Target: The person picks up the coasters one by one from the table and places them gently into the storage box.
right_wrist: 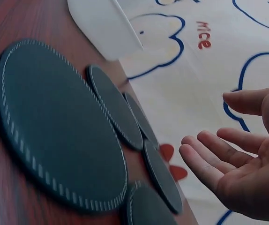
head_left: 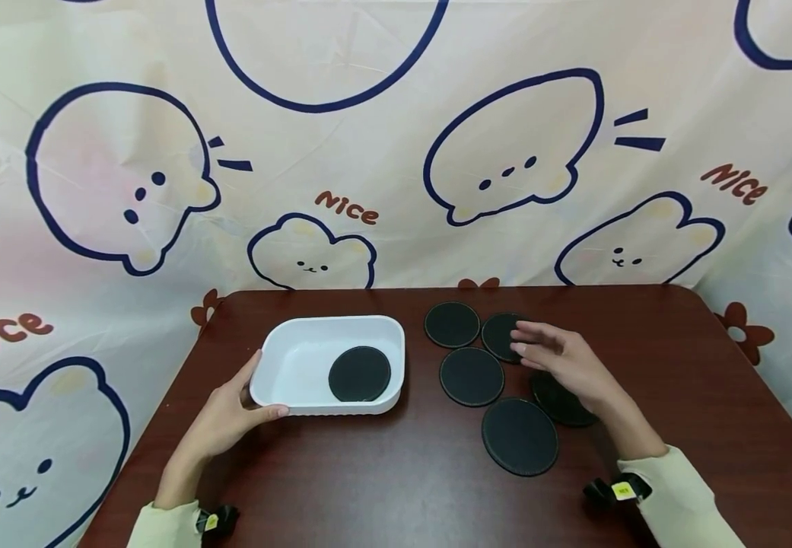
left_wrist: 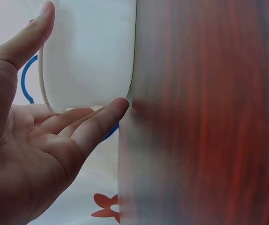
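A white plastic tray (head_left: 293, 373) stands on the left half of the table, with one round black coaster (head_left: 360, 374) lying inside. My left hand (head_left: 227, 415) holds the tray at its near left corner, thumb at the front rim and fingers along the left side. Several more black coasters, among them a near one (head_left: 520, 437) and a middle one (head_left: 472, 377), lie flat to the tray's right. Above the right-hand ones hovers my right hand (head_left: 567, 361), fingers apart and holding nothing. Pale stitching edges the large coaster (right_wrist: 62, 126) in the right wrist view.
The dark brown wooden table (head_left: 368, 487) has its far edge close behind the tray and coasters. A pale cloth (head_left: 396, 152) with cartoon drawings hangs behind it and at both sides.
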`<state>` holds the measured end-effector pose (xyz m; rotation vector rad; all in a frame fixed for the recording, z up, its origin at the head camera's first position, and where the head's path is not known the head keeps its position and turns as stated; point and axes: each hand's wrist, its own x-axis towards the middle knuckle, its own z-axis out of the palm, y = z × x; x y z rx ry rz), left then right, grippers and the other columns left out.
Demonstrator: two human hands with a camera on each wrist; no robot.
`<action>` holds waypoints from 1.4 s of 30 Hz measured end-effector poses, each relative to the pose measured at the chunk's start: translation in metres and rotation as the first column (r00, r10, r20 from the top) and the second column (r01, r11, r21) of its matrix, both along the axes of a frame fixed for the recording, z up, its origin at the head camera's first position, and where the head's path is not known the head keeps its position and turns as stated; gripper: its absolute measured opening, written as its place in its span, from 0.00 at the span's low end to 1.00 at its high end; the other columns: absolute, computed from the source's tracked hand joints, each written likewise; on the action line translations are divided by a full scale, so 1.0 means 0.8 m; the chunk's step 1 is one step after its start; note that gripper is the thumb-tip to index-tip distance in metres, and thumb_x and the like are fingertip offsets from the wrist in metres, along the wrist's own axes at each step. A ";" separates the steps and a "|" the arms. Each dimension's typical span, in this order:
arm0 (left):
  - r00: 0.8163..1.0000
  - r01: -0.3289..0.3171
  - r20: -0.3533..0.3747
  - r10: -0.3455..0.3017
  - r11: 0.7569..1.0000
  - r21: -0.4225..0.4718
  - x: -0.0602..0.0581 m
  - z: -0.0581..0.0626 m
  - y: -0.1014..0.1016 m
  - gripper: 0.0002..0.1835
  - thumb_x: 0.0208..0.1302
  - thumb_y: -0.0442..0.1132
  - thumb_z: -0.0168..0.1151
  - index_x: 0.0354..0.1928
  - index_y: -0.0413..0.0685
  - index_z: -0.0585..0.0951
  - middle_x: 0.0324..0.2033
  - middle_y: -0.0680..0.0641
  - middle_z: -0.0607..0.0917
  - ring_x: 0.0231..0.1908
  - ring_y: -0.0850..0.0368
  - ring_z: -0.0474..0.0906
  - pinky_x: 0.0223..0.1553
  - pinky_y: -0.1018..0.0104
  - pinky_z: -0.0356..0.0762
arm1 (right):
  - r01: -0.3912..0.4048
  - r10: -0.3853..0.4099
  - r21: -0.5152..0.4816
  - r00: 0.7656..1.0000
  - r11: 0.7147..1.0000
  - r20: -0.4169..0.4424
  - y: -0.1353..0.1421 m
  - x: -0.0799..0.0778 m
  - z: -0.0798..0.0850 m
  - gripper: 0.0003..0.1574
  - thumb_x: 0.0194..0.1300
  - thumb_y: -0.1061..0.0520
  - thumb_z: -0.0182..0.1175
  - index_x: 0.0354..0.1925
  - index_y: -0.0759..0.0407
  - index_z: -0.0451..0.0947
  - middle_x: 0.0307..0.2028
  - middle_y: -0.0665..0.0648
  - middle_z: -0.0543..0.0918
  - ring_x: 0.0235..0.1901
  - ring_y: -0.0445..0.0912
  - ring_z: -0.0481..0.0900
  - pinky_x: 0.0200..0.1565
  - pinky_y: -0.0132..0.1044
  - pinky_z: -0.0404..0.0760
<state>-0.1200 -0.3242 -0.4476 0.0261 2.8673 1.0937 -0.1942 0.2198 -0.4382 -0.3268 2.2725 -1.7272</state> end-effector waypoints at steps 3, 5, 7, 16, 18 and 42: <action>1.000 0.004 -0.002 -0.004 1.000 -0.004 -0.001 0.001 0.001 0.67 0.60 0.56 0.82 0.87 0.42 0.45 0.80 0.26 0.62 0.69 0.26 0.76 0.63 0.36 0.81 | 0.023 -0.023 0.019 1.000 1.000 -0.006 0.020 0.003 0.000 0.44 0.80 0.45 0.63 0.82 0.62 0.61 0.76 0.72 0.71 0.60 0.31 0.84 0.62 0.37 0.85; 1.000 0.004 -0.003 -0.004 1.000 -0.009 -0.002 0.002 0.001 0.67 0.60 0.56 0.81 0.87 0.42 0.45 0.80 0.26 0.61 0.69 0.26 0.76 0.63 0.37 0.82 | 0.039 -0.038 0.028 0.999 0.999 -0.010 0.033 0.006 0.000 0.44 0.80 0.45 0.62 0.82 0.63 0.61 0.75 0.72 0.72 0.58 0.28 0.84 0.61 0.36 0.86; 1.000 0.004 -0.006 -0.004 1.000 -0.012 -0.003 0.002 0.002 0.67 0.60 0.56 0.81 0.87 0.42 0.45 0.80 0.26 0.61 0.69 0.26 0.76 0.63 0.37 0.82 | 0.050 -0.049 0.043 0.999 0.998 -0.021 0.046 0.009 -0.001 0.44 0.81 0.45 0.62 0.82 0.63 0.61 0.75 0.73 0.72 0.58 0.28 0.84 0.60 0.35 0.86; 1.000 -0.003 0.001 0.003 1.000 -0.005 0.000 0.002 0.002 0.67 0.60 0.57 0.81 0.87 0.42 0.46 0.80 0.26 0.61 0.70 0.26 0.74 0.64 0.36 0.81 | 0.106 -0.096 0.129 0.992 0.986 -0.078 0.084 0.019 -0.009 0.43 0.82 0.44 0.59 0.81 0.66 0.61 0.73 0.75 0.73 0.56 0.25 0.83 0.54 0.26 0.86; 1.000 -0.005 0.007 0.005 1.000 -0.005 0.001 0.001 0.001 0.67 0.60 0.57 0.81 0.87 0.42 0.46 0.80 0.26 0.61 0.70 0.26 0.74 0.64 0.37 0.81 | 0.116 -0.102 0.164 0.991 0.980 -0.090 0.090 0.021 -0.009 0.43 0.82 0.43 0.59 0.81 0.65 0.62 0.74 0.74 0.74 0.55 0.22 0.81 0.53 0.23 0.84; 1.000 -0.009 0.010 0.009 1.000 -0.007 0.001 -0.001 0.001 0.66 0.60 0.57 0.81 0.87 0.43 0.46 0.80 0.27 0.63 0.69 0.28 0.77 0.63 0.37 0.81 | 0.120 0.010 0.546 0.973 0.829 -0.229 0.101 0.027 -0.033 0.50 0.77 0.39 0.65 0.82 0.64 0.61 0.77 0.78 0.66 0.73 0.77 0.67 0.65 0.75 0.73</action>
